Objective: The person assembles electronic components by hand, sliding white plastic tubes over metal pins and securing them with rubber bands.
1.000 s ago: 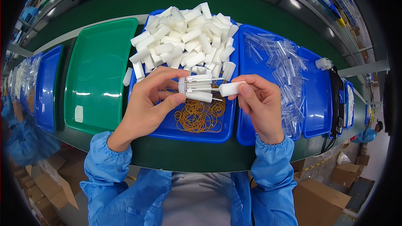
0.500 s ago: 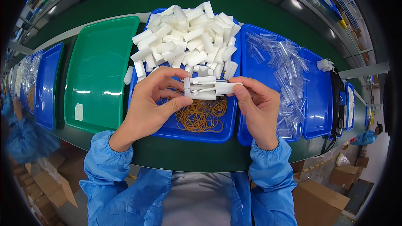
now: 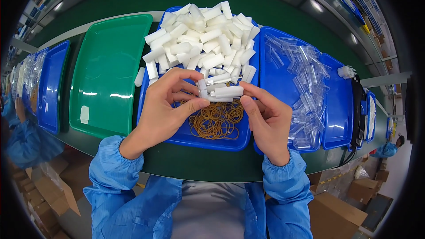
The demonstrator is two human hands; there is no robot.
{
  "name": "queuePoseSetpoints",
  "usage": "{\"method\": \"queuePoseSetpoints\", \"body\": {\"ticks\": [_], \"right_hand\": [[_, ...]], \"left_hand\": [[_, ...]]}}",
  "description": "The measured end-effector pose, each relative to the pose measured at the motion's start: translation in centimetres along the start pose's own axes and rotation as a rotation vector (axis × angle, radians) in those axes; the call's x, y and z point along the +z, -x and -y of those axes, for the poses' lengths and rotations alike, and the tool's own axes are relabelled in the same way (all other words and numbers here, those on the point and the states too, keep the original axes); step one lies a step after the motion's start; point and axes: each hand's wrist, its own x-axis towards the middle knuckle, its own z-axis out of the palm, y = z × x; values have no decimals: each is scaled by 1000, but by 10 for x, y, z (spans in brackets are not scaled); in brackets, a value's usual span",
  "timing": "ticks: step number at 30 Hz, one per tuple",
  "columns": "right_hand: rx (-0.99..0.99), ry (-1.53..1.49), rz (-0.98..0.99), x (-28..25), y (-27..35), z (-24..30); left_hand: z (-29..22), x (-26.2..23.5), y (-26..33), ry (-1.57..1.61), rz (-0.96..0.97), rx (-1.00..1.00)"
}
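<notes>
My left hand [image 3: 166, 106] is closed, thumb and fingers pinching the pale flat end of a pronged plastic part [image 3: 202, 89]. Its slim prongs point to the right, and white foam pieces sit on several of them. Thumb and forefinger of my right hand [image 3: 270, 119] grip the right end of one white foam piece [image 3: 229, 91], which lines up with a near prong and covers most of it. Directly below both hands lie tangled brown rubber bands [image 3: 214, 124] in a blue tray [image 3: 212, 144]. White foam pieces [image 3: 195, 35] are heaped in the same tray's far part.
A green tray [image 3: 106, 75] holding a small white slip stands to the left. On the right, another blue tray [image 3: 279, 79] contains clear plastic tubes [image 3: 305, 88]. Beyond it are a blue tray [image 3: 338, 119] and a bristly white part [image 3: 346, 72]. A co-worker's blue sleeve [image 3: 28, 144] shows far left.
My right hand has moved left toward my left hand, and the foam piece now sits farther along the prong. The pronged part has tilted slightly.
</notes>
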Motion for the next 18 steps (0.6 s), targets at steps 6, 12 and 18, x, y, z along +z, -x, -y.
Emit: {"method": "queuePoseSetpoints", "body": {"ticks": [6, 12, 18], "right_hand": [[-187, 25, 21, 10, 4, -13], [-322, 357, -139, 2, -10, 3], [-430, 953, -236, -4, -36, -2]], "left_hand": [[0, 2, -1, -50, -19, 19], [3, -4, 3, 1, -58, 18], [-2, -4, -3, 103, -55, 54]]}}
